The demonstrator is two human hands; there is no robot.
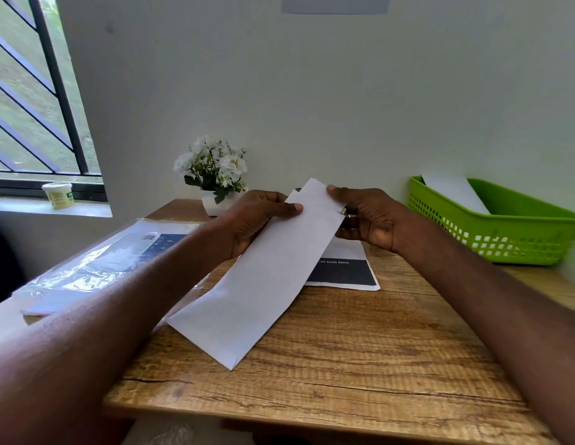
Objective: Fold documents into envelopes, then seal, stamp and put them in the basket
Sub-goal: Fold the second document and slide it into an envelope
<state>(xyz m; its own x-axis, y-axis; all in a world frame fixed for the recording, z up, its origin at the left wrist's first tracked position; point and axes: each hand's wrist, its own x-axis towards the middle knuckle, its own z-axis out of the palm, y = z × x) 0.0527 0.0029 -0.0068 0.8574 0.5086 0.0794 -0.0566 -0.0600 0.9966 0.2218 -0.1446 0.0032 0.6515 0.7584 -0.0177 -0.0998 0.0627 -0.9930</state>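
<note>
A long white envelope (260,284) is held tilted above the wooden table (344,364), its near corner low over the tabletop. My left hand (254,220) grips its far left edge, thumb on top. My right hand (366,216) pinches a white folded paper (315,195) that sticks out of the envelope's far end. Under the envelope lies a printed sheet (347,271) with a black band and white lettering. A green plastic basket (504,229) stands at the right with a white envelope (456,192) leaning inside it.
A clear plastic packet (103,261) with a dark printed sheet lies at the left of the table. A white pot of white flowers (215,175) stands at the back by the wall. A small tub (59,194) sits on the window sill.
</note>
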